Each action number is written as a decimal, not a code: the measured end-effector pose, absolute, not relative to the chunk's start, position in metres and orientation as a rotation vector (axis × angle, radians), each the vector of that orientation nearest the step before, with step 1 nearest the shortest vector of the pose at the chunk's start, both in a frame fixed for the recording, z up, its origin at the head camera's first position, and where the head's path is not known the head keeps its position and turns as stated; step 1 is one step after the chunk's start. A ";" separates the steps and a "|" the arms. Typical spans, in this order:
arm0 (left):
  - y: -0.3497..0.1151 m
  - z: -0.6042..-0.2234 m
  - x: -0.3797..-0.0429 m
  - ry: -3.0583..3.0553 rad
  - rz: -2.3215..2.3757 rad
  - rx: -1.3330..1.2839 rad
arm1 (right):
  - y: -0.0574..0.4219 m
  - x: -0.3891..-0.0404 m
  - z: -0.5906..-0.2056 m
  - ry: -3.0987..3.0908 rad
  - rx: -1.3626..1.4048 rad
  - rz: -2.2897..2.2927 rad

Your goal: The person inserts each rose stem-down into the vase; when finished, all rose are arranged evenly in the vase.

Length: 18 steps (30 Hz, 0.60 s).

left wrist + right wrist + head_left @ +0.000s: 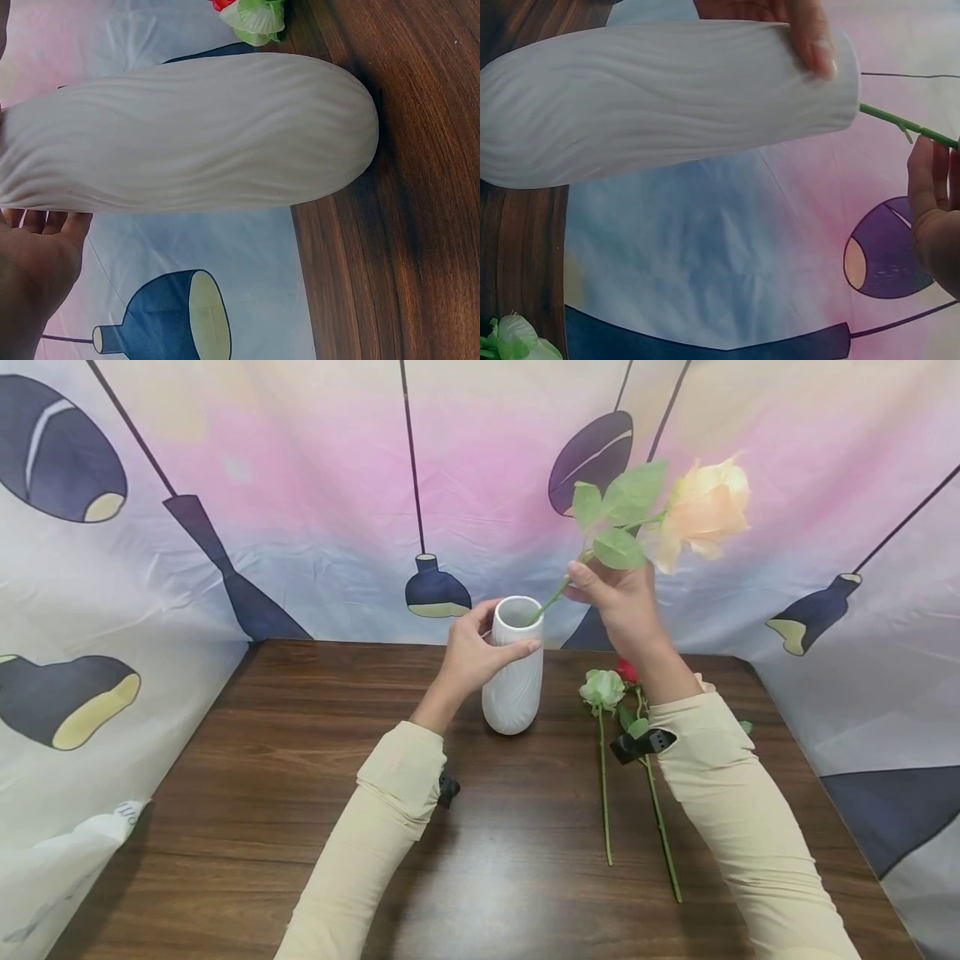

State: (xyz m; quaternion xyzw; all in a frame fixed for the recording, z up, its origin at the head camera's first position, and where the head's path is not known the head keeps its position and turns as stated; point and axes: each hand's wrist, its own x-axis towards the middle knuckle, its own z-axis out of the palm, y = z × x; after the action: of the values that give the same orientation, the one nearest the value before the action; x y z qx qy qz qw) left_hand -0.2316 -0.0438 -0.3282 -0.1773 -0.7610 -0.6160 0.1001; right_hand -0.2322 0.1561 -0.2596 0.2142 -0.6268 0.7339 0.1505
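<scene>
A white ribbed vase point(514, 693) stands upright toward the back of the dark wooden table. My left hand point(474, 653) grips it near the rim, thumb across the front and fingers round the far side. In my right hand point(628, 610) I pinch the green stem point(900, 120) of a peach rose point(705, 510) just below its leaves. The stem slants down to the left, with its lower end inside the vase mouth. How deep it reaches is hidden by the vase wall. The peach bloom hangs up and to the right of the hand.
Right of the vase, a pale green rose point(602, 690) lies on the wooden table point(315, 760). Beside it lies a red rose point(627, 670), partly hidden under my right forearm. A printed cloth point(330, 510) with lamp drawings hangs close behind the table.
</scene>
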 end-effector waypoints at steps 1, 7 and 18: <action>-0.044 -0.328 -0.232 -2.250 -1.819 -0.523 | 0.155 -0.232 -0.260 -1.831 0.613 2.092; -0.044 -0.328 -0.232 -2.251 -1.795 -0.540 | 0.150 -0.233 -0.267 -1.983 0.603 2.031; -0.045 -0.330 -0.231 -2.234 -1.800 -0.544 | 0.140 -0.233 -0.272 -1.978 0.608 2.074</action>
State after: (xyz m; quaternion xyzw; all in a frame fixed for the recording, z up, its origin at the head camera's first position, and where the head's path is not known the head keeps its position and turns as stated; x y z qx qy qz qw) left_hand -0.2311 -0.0447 -0.3295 -0.1852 -0.7604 -0.6127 0.1103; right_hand -0.2332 0.1405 -0.2719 0.2064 -0.6713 0.7040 0.1056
